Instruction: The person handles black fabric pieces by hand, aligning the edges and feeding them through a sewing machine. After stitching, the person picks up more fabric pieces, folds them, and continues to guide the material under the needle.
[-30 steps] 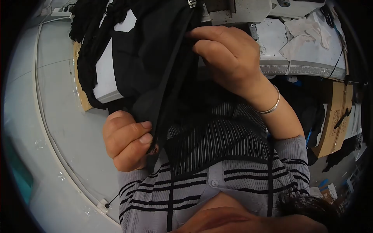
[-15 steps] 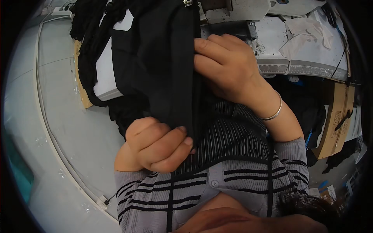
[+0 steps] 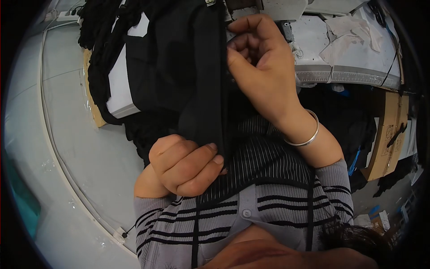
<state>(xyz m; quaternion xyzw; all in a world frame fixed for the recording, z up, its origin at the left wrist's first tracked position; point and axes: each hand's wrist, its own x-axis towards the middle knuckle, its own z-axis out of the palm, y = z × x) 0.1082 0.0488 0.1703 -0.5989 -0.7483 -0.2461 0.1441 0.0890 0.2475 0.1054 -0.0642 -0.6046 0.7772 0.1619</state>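
Observation:
A long piece of black fabric (image 3: 174, 76) runs from the top of the view down toward my chest, its right edge folded into a straight band. At the lower end of this band, my left hand (image 3: 186, 166) is closed, pinching the fabric between thumb and fingers. My right hand (image 3: 264, 62), with a silver bangle on its wrist, is turned with part of the palm showing. Its thumb and index finger are apart and curved, the tips right at the fabric's right edge. A small metal part (image 3: 210, 2) shows above the band at the top.
A white worktable (image 3: 309, 40) with a ruler strip (image 3: 349, 76) along its edge and a scrap of pale cloth (image 3: 351, 33) lies at the right. A cardboard box (image 3: 385, 139) stands below it. Bunched black fabric (image 3: 101, 58) hangs at the left; a cable (image 3: 42, 85) runs along the pale surface.
My right hand has turned over and its fingers have come apart at the fabric edge, the index finger moving up. My left hand keeps its pinch almost in place.

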